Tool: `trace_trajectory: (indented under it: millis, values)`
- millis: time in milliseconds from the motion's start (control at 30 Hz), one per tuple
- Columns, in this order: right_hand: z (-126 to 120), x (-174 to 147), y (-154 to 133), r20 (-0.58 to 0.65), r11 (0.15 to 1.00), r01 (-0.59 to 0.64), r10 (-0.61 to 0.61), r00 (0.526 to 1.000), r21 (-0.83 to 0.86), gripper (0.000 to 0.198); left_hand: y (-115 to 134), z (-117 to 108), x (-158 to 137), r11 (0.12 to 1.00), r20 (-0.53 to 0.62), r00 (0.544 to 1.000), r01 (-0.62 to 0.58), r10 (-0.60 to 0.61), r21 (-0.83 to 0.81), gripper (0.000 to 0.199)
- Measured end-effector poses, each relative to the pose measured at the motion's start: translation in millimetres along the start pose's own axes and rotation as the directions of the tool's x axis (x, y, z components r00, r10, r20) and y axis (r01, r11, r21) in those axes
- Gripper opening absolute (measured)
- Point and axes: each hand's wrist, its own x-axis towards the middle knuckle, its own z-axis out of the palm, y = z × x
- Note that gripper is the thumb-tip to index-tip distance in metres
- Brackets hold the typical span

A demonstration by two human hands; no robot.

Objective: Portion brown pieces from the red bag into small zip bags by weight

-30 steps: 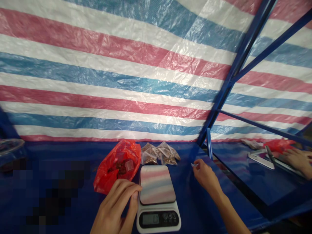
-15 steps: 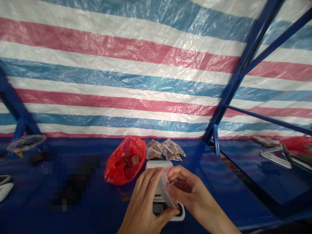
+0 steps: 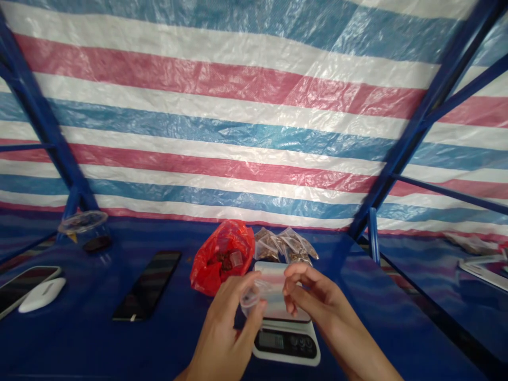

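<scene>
Low in the frame's centre, the left hand (image 3: 228, 330) and right hand (image 3: 313, 301) pinch a clear small bag (image 3: 257, 293) above the scale (image 3: 286, 338); bare blue table (image 3: 91, 344) lies at lower left.

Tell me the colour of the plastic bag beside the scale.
Red, with dark contents inside. The plastic bag shows best in the head view, left of the scale.

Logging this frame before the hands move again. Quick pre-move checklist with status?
1. Small clear bag held by both hands: ok, left hand and right hand pinch it.
2. Bag mouth open: cannot tell, film blurred.
3. Scale platform free: cannot tell, hands cover most of it.
4. Scale display readable: not ok, too small.
5. Red bag within reach, left of scale: ok.
6. Filled packets behind scale, apart from hands: ok.
</scene>
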Motion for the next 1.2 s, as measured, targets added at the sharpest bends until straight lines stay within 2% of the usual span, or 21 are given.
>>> trace_trajectory:
  millis: [67,133,233,300,367,433,500,600,700,800,900,967,1033,1100,1200]
  values:
    - [2.3,9.6,3.7,-0.015,0.994,0.048,-0.050,0.999,-0.101,0.035,-5.9,-9.9,1.7,0.983,-0.148,0.973,0.181,-0.180,-0.005,0.029]
    - [8.7,25.8,10.9,0.025,0.958,0.112,-0.109,0.994,-0.263,0.031,-15.2,-22.0,6.9,0.937,-0.254,0.908,0.349,-0.333,0.018,0.035]
    - [30.9,57.0,19.0,0.178,0.828,0.223,-0.151,0.972,-0.514,0.025,-31.2,-35.8,17.8,0.805,-0.273,0.836,0.539,-0.476,0.247,0.040]
    - [52.0,78.0,19.5,0.270,0.673,0.308,-0.164,0.949,-0.672,0.024,-40.6,-36.8,23.6,0.692,-0.243,0.825,0.561,-0.510,0.455,0.041]
    - [73.2,96.4,18.7,0.268,0.432,0.289,-0.109,0.957,-0.854,0.024,-47.7,-32.0,27.3,0.615,-0.188,0.835,0.516,-0.517,0.597,0.039]
    - [89.5,110.6,20.1,0.210,0.185,0.211,-0.026,0.977,-0.960,0.028,-52.4,-25.6,30.3,0.591,-0.129,0.842,0.468,-0.524,0.657,0.028]
    - [97.6,120.0,24.5,0.194,0.061,0.192,0.029,0.981,-0.979,0.033,-55.1,-21.7,34.2,0.610,-0.085,0.836,0.462,-0.542,0.644,0.015]
    - [94.6,124.6,31.5,0.262,0.059,0.259,0.052,0.964,-0.964,0.029,-56.7,-23.5,41.8,0.701,-0.089,0.808,0.554,-0.582,0.449,0.025]
    - [83.7,118.9,29.9,0.309,0.074,0.305,0.051,0.950,-0.949,0.038,-57.6,-29.6,47.1,0.790,-0.172,0.807,0.589,-0.564,0.173,0.036]
    - [77.6,107.5,18.6,0.309,0.122,0.297,0.091,0.947,-0.947,0.045,-58.7,-34.0,48.0,0.865,-0.303,0.834,0.499,-0.461,0.057,0.039]
    - [78.1,97.8,6.0,0.310,0.183,0.282,0.150,0.939,-0.942,0.044,-60.2,-37.1,47.6,0.923,-0.414,0.850,0.382,-0.326,0.057,0.040]
    - [80.0,94.0,0.5,0.296,0.166,0.271,0.149,0.944,-0.948,0.041,-60.9,-39.9,47.8,0.939,-0.365,0.885,0.336,-0.289,0.072,0.040]
    - [82.2,91.9,-2.6,0.266,0.109,0.251,0.158,0.951,-0.962,0.037,-61.4,-42.9,48.4,0.928,-0.265,0.900,0.370,-0.345,0.050,0.040]
    - [84.6,90.6,-3.9,0.250,0.069,0.241,0.180,0.951,-0.968,0.033,-62.7,-45.1,48.6,0.894,-0.223,0.872,0.448,-0.437,0.003,0.041]
    - [88.8,90.0,-3.7,0.264,0.085,0.252,0.183,0.947,-0.964,0.035,-67.9,-44.4,47.7,0.861,-0.213,0.835,0.499,-0.507,-0.096,0.040]
